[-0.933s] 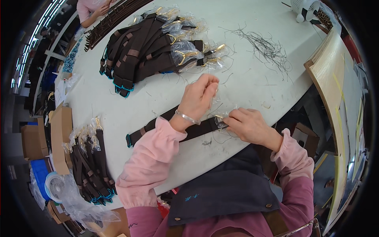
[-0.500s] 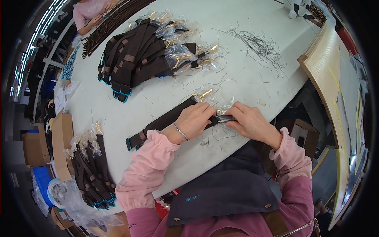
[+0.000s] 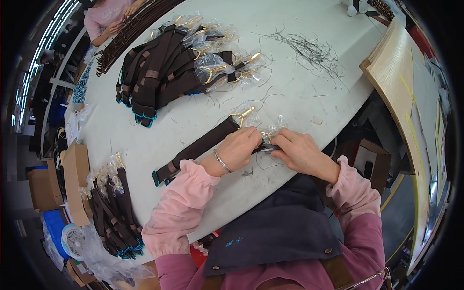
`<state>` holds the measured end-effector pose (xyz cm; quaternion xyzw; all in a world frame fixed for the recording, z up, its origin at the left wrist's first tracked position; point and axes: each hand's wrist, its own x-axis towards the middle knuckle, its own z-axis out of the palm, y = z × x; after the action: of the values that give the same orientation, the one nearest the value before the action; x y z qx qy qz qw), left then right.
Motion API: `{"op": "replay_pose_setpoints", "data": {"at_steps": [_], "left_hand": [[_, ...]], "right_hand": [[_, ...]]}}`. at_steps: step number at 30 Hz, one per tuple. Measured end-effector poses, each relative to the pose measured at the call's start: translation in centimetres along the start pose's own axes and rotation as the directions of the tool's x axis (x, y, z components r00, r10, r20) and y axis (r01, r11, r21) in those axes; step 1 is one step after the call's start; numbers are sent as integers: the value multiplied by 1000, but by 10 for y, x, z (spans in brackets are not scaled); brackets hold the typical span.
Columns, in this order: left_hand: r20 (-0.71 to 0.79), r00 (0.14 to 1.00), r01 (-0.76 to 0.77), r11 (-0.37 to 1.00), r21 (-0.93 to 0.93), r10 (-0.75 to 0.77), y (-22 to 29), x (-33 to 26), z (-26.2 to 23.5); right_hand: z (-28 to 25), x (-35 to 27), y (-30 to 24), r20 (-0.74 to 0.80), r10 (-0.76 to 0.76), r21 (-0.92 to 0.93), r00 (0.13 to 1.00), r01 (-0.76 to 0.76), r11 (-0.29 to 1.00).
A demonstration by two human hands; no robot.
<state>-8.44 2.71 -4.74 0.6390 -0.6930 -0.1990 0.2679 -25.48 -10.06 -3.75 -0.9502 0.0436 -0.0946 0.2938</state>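
A dark brown webbing strap (image 3: 205, 143) lies slantwise on the table, with turquoise trim at its lower left end and a gold metal hook (image 3: 246, 113) in clear plastic at its upper right. My left hand (image 3: 237, 149) is closed on a dark strap end beside it, the fingers pinched together. My right hand (image 3: 302, 153) is closed round small dark metal thread snips (image 3: 267, 147), whose blades point left at the strap end by my left fingertips. Crumpled clear film (image 3: 278, 126) sits just above the snips. My fingers partly hide the strap end and the snips' handle.
A large heap of similar straps (image 3: 153, 75) lies farther off, and a smaller bunch (image 3: 113, 212) at the table's left edge. Loose dark threads (image 3: 316, 58) are scattered at the far right. Wooden boards (image 3: 391, 77) stand to the right. Another person's hand (image 3: 115, 28) is at the far left.
The view has shifted slightly, so the table things sit a little farther left. The snips and my right fingers have come slightly left and down, near my left fingertips. Both hands keep their hold.
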Motion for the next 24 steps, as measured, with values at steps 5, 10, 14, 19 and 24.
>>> {"op": "replay_pose_setpoints", "data": {"at_steps": [5, 10, 14, 19, 24], "left_hand": [[-30, 997, 56, 968, -244, -65, -5, 2, 3], [70, 972, 228, 832, -505, -224, -5, 4, 2], [116, 954, 293, 771, -566, -277, -6, 5, 3], [141, 946, 316, 746, -586, -290, -5, 6, 1], [150, 945, 321, 732, -601, -291, -5, 6, 1]], "right_hand": [[4, -1, 1, -17, -9, -77, 1000, 8, 997], [6, -1, -1, -45, -10, -101, 999, 5, 995], [6, -1, -1, -33, -17, -115, 999, 13, 993], [5, 0, 0, -32, -30, -103, 999, 27, 994], [6, 1, 0, -44, -55, -120, 998, 49, 992]]}}
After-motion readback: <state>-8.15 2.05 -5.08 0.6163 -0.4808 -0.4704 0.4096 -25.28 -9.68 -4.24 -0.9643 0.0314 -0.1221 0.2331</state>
